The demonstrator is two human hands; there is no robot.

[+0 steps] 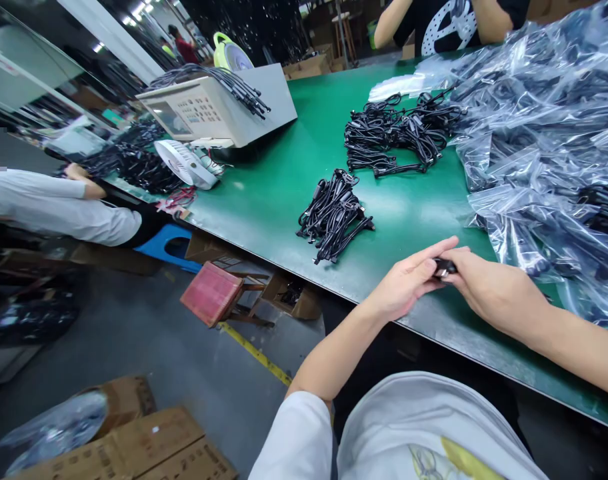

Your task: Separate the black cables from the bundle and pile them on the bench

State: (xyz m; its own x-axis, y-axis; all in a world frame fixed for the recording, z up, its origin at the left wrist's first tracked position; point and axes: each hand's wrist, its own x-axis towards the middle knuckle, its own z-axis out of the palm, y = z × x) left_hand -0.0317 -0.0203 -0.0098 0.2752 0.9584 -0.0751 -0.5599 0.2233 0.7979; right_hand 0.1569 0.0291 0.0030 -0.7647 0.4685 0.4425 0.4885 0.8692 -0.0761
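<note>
Both of my hands meet above the green table's front edge. Between their fingers is a small black cable piece [445, 268] with a metal end; most of it is hidden. My left hand [407, 280] has its fingers closed round the left side of this piece, and my right hand [494, 290] grips it from the right. Left of my hands a small pile of black cables [334, 217] lies on the green table [264, 193]. Behind it is a larger pile of bundled black cables [394, 133].
Clear plastic bags of black cables [549, 140] cover the table's right side. A beige instrument [219, 107] and a white fan [184, 163] stand at the left. One person [449, 30] is across the table, another [59, 200] at far left. A red stool [211, 293] stands below.
</note>
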